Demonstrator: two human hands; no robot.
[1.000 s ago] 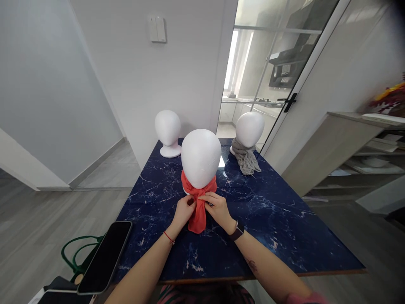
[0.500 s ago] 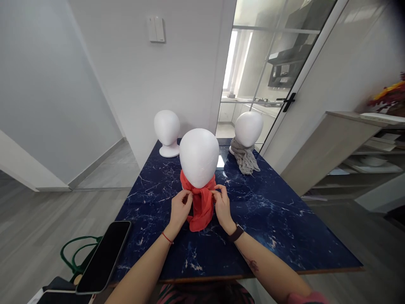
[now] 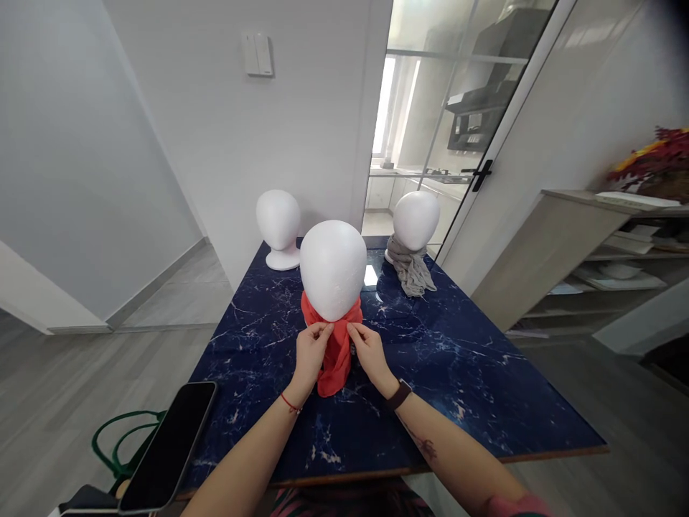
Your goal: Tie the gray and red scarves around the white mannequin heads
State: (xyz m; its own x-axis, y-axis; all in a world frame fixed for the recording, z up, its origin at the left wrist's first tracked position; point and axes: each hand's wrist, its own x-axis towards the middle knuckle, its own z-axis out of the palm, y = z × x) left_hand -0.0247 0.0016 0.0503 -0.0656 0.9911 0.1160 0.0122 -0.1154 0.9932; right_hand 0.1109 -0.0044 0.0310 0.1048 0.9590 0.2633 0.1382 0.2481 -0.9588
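Note:
A white foam mannequin head [image 3: 334, 269] stands upright in the middle of the dark blue marbled table [image 3: 430, 388]. Around its neck goes a red scarf [image 3: 336, 366], whose end hangs down the front onto the tabletop. My left hand [image 3: 312, 350] pinches the scarf just under the chin, on the left side. Opposite it, my right hand [image 3: 368, 350] pinches the scarf's right side between thumb and fingers. Both hands partly cover the folds at the neck.
Behind on the left is a bare white mannequin head [image 3: 278, 222]. Back right, another mannequin head [image 3: 416, 217] wears a grey scarf [image 3: 412, 269]. A black-screened phone [image 3: 169, 445] lies at the near left, beside a green-handled bag [image 3: 121, 445]. Shelves [image 3: 586, 251] stand to the right.
My right hand has moved inward and closed on the scarf nearer the middle. My left hand stays at the neck, pinching. The view has shifted slightly.

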